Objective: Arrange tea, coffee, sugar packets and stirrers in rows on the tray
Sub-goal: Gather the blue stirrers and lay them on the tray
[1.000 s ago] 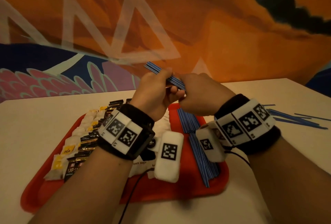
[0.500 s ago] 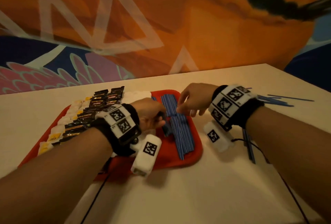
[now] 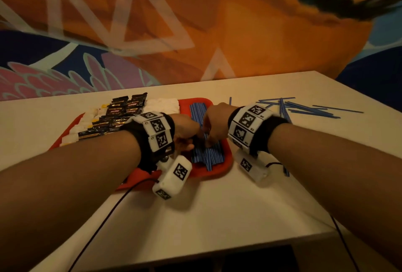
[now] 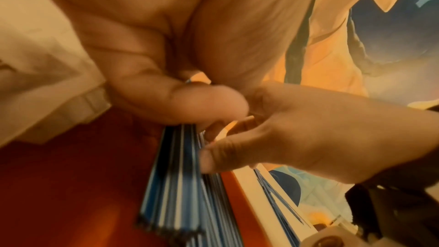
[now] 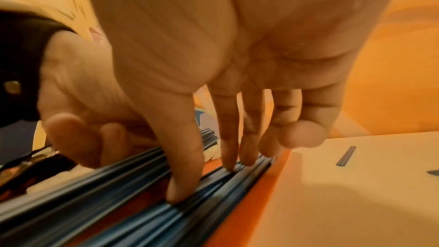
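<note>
Pale table against an orange, blue and pink mural wall.

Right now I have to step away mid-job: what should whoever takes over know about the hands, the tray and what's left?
Left hand pinches the bunch of blue stirrers on the red tray.
Right hand is open, fingertips pressing that same row flat.
Done: white packets and dark packets lie in rows on the tray.
Left: loose stirrers on the table, right of the tray, need adding.
</note>
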A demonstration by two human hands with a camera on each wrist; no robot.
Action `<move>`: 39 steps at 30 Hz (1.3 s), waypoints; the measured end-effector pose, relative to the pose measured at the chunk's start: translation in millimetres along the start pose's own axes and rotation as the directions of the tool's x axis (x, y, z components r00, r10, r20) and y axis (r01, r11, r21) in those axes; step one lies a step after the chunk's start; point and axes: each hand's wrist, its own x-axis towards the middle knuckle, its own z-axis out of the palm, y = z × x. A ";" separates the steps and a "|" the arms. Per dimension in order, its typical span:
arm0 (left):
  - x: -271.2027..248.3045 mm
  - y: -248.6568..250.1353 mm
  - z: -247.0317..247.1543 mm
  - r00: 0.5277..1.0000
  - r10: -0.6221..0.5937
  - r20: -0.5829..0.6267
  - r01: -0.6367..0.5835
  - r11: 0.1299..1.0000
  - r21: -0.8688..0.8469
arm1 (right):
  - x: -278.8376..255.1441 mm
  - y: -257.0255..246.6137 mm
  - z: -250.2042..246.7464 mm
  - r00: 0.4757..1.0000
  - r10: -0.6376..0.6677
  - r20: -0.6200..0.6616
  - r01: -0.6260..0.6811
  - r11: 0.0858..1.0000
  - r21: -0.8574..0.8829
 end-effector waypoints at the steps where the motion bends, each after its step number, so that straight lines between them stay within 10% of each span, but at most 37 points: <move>1: -0.4 -1.1 0.5 1.000 -0.008 -0.004 0.008 1.000 -0.005 | 0.2 -0.3 1.8 1.000 0.002 0.006 -0.002 1.000 -0.007; 31: -20.0 -5.2 -9.8 0.975 0.176 -0.135 -0.129 0.945 0.301 | -12.1 0.4 -3.4 0.994 -0.057 0.094 0.067 0.991 -0.117; 39: -19.0 -5.6 -3.3 0.913 0.381 -0.145 -0.229 0.774 0.590 | -20.0 -3.3 1.0 0.988 -0.089 0.123 0.097 0.994 -0.054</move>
